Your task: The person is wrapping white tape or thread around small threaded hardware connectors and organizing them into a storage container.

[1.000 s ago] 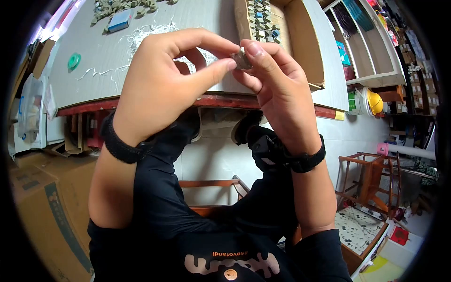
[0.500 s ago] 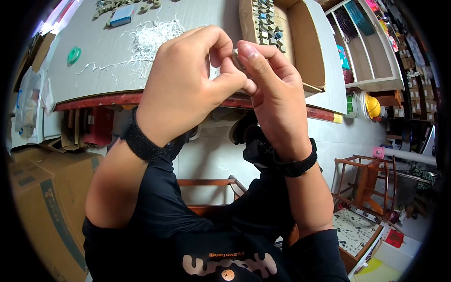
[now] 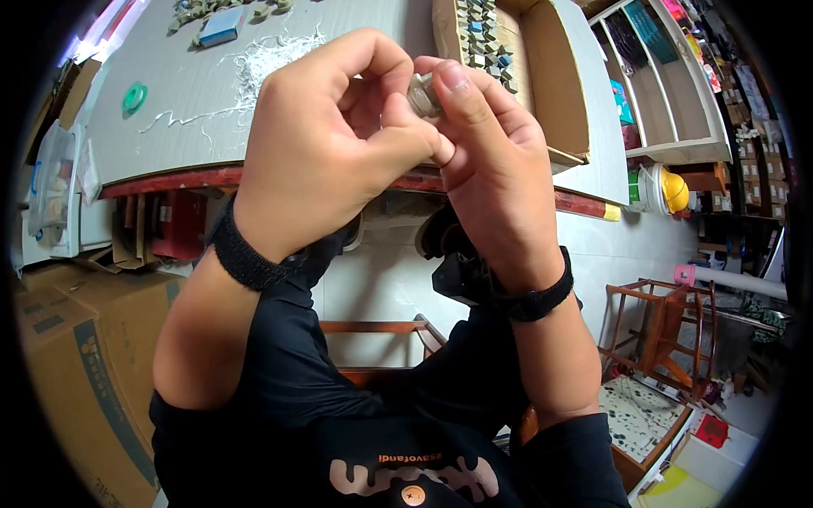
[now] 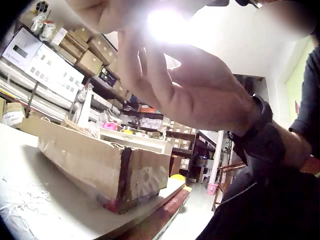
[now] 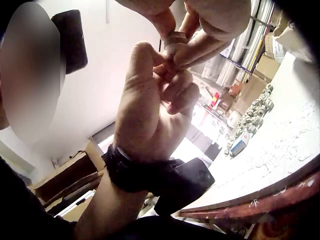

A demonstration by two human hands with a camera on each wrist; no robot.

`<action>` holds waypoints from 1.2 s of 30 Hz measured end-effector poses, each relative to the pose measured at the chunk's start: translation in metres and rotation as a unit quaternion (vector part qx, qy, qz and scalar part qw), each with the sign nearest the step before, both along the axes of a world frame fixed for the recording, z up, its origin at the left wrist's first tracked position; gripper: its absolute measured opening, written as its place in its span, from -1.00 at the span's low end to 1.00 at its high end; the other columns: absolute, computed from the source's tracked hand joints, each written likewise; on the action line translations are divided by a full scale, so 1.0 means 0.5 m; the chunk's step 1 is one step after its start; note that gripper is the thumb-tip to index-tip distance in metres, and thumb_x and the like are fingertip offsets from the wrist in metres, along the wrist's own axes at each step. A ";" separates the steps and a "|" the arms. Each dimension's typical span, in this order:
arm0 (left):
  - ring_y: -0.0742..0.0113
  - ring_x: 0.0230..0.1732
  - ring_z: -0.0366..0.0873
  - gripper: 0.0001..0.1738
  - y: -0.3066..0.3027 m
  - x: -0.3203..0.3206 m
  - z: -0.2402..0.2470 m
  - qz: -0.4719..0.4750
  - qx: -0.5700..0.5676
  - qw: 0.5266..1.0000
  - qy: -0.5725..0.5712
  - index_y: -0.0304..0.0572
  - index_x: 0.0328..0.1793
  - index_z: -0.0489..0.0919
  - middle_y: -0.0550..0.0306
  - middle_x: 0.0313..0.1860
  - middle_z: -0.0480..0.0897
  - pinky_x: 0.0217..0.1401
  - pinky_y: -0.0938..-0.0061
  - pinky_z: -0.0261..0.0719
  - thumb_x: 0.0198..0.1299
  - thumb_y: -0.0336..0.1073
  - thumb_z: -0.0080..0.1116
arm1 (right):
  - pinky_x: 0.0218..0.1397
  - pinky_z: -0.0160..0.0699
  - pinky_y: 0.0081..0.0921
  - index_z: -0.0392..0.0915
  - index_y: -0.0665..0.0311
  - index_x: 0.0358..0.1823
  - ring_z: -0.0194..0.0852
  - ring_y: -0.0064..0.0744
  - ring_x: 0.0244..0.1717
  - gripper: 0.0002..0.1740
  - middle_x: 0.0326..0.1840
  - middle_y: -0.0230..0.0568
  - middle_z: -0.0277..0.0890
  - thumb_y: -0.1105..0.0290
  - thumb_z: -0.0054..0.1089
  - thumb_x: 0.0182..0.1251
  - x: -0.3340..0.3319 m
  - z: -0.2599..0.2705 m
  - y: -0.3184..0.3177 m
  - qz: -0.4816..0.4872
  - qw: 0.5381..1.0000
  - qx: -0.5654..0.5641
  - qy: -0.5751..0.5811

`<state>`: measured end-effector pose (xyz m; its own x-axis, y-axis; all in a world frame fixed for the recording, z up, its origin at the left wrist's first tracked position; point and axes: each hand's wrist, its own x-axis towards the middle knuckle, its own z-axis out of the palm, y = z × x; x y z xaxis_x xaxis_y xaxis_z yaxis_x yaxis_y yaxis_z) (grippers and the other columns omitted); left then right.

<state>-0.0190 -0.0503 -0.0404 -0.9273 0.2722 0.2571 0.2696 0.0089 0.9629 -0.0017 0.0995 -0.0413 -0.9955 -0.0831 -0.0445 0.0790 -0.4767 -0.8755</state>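
Note:
A small grey-beige ring-like part (image 3: 423, 95) is held up between both hands above the table's front edge. The right hand (image 3: 500, 161) pinches it between thumb and fingers. The left hand (image 3: 326, 144) has its thumb and index finger bent together against the part's left side; whether a thin strand is between them cannot be told. In the right wrist view the part (image 5: 175, 41) shows between the fingertips of the two hands, the right hand (image 5: 167, 95) and the left hand (image 5: 210, 25). Glare covers the fingertips in the left wrist view.
A cardboard box (image 3: 555, 80) with rows of small parts (image 3: 476, 38) stands behind the right hand. White shreds (image 3: 262, 72), a blue-white packet (image 3: 222, 27), a green spool (image 3: 134, 97) and loose grey parts (image 3: 193, 10) lie on the table (image 3: 190, 144). A red strip (image 3: 212, 177) lines its front edge.
Since a second ago, the left hand's fingers have bent in closer and the two hands have come together around the part. Over the last half second both hands rose slightly, and more of the part shows.

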 end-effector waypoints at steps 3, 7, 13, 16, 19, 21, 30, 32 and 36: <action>0.73 -0.37 0.35 -0.88 0.000 0.001 -0.003 -0.006 0.009 1.000 0.005 -0.26 -0.20 0.44 0.37 -0.35 0.40 -0.35 0.79 0.35 0.15 -0.58 0.03 | -0.02 0.61 -0.63 0.56 0.39 0.00 0.56 -0.60 -0.12 -0.67 -0.11 -0.27 0.60 0.25 0.22 0.41 0.001 0.004 -0.001 0.010 1.000 -0.021 -0.011; 0.72 -0.40 0.28 -0.93 -0.004 0.006 0.007 0.008 0.024 1.000 0.013 -0.26 -0.22 0.41 0.35 -0.33 0.37 -0.40 0.78 0.26 0.17 -0.51 0.02 | 0.02 0.68 -0.57 0.54 0.43 0.02 0.62 -0.49 -0.11 -0.65 -0.10 -0.19 0.61 0.25 0.17 0.44 -0.007 -0.003 0.013 0.023 0.998 -0.048 0.018; 0.57 -0.47 0.26 -0.76 -0.031 -0.014 -0.002 -0.047 0.077 0.995 0.044 -0.21 -0.32 0.33 0.28 -0.40 0.28 -0.47 0.72 0.11 0.29 -0.19 -0.13 | 0.13 0.69 -0.49 0.44 0.45 0.13 0.63 -0.29 0.01 -0.61 -0.03 -0.04 0.58 0.25 0.03 0.51 -0.010 0.017 0.042 -0.014 0.998 0.000 0.069; 0.56 -0.47 0.27 -0.71 -0.031 -0.014 0.001 -0.050 0.042 0.997 0.033 -0.20 -0.33 0.33 0.26 -0.41 0.29 -0.48 0.72 0.13 0.38 -0.15 -0.18 | 0.19 0.65 -0.47 0.43 0.43 0.16 0.61 -0.23 0.08 -0.62 0.02 -0.01 0.57 0.26 -0.02 0.53 -0.011 0.015 0.043 -0.019 0.995 0.028 0.098; 0.60 -0.43 0.32 -0.77 -0.036 -0.018 0.005 -0.021 -0.016 0.999 0.024 -0.24 -0.20 0.43 0.25 -0.35 0.38 -0.47 0.76 0.17 0.41 -0.21 -0.06 | 0.21 0.63 -0.45 0.45 0.39 0.15 0.60 -0.22 0.11 -0.66 0.04 -0.02 0.57 0.30 -0.01 0.53 -0.012 0.011 0.044 -0.014 0.993 0.043 0.110; 0.62 -0.38 0.37 -0.81 -0.035 -0.024 0.005 0.013 -0.045 0.998 0.046 -0.25 -0.05 0.49 0.24 -0.28 0.47 -0.45 0.79 0.22 0.39 -0.27 0.04 | 0.21 0.63 -0.46 0.46 0.38 0.13 0.60 -0.25 0.11 -0.68 0.05 -0.04 0.57 0.32 0.00 0.52 -0.012 0.007 0.045 -0.013 0.992 0.051 0.113; 0.58 -0.29 0.51 -0.79 -0.009 -0.012 0.014 0.052 -0.115 0.983 0.133 -0.23 -0.06 0.69 0.23 -0.17 0.65 -0.32 0.74 0.44 0.16 -0.51 0.29 | 0.06 0.66 -0.56 0.52 0.37 -0.07 0.61 -0.49 -0.05 -0.73 -0.10 -0.18 0.60 0.34 0.29 0.35 -0.013 -0.005 0.021 -0.054 0.992 0.041 0.105; 0.59 -0.33 0.51 -0.83 -0.010 -0.012 0.012 0.070 -0.133 0.978 0.142 -0.24 -0.11 0.69 0.24 -0.21 0.66 -0.32 0.73 0.45 0.16 -0.52 0.28 | 0.07 0.66 -0.56 0.52 0.37 -0.07 0.61 -0.50 -0.05 -0.74 -0.11 -0.19 0.60 0.35 0.29 0.35 -0.012 -0.007 0.014 -0.064 0.993 0.037 0.097; 0.61 -0.36 0.50 -0.89 -0.008 -0.007 0.007 0.072 -0.142 0.976 0.146 -0.29 -0.16 0.63 0.27 -0.27 0.62 -0.35 0.72 0.42 0.18 -0.54 0.23 | 0.06 0.65 -0.57 0.51 0.37 -0.09 0.60 -0.51 -0.06 -0.75 -0.12 -0.20 0.59 0.37 0.29 0.35 -0.009 -0.006 0.014 -0.069 0.992 0.050 0.097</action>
<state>-0.0227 -0.0544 -0.0368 -0.8599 0.2434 0.4486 0.5080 0.3226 0.7987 -0.0062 0.1067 -0.0440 -0.9876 0.0502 0.1485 -0.1564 -0.3818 -0.9109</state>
